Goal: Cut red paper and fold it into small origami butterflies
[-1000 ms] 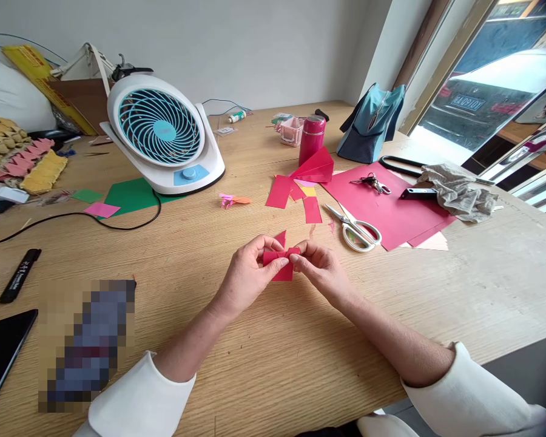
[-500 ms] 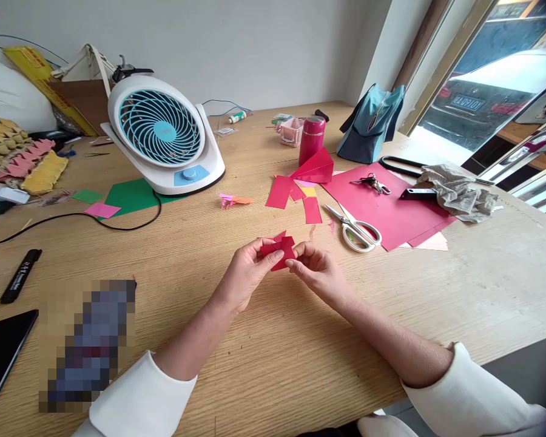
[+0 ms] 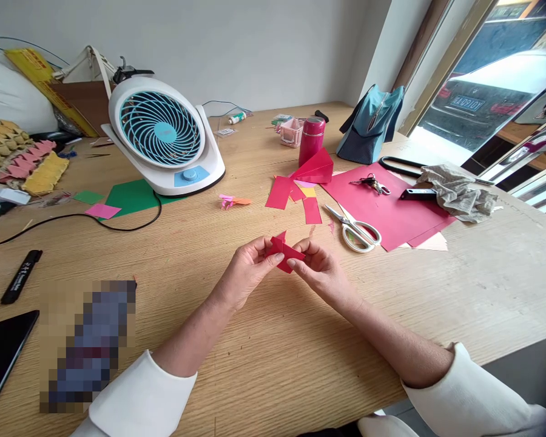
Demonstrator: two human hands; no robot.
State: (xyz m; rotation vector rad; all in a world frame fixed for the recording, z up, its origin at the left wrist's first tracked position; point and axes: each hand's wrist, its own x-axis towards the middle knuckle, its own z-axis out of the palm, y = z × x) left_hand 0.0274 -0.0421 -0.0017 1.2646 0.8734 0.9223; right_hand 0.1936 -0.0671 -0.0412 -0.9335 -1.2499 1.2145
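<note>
Between my two hands is a small folded piece of red paper (image 3: 286,247), with creased flaps and a pointed tip at its top. My left hand (image 3: 251,267) pinches its left side, thumb in front and fingers behind. On the right edge, my right hand (image 3: 317,264) holds the paper between thumb and curled fingers. Beyond the hands lie cut red paper strips (image 3: 279,192) and a yellow scrap (image 3: 308,192). White-handled scissors (image 3: 361,235) rest to the right, blades pointing up and left. A small pink and orange folded paper piece (image 3: 235,201) lies farther left.
A white and blue fan (image 3: 164,130) stands at the back left, its black cord (image 3: 118,228) crossing the table. Large red sheets (image 3: 391,206) bear keys (image 3: 372,183). A magenta flask (image 3: 312,136) and blue bag (image 3: 373,121) stand behind. A marker (image 3: 22,276) and phone (image 3: 4,352) lie left.
The red paper has turned slightly between my fingers, and its right flap now slants down toward my right hand. Both hands stay in nearly the same place.
</note>
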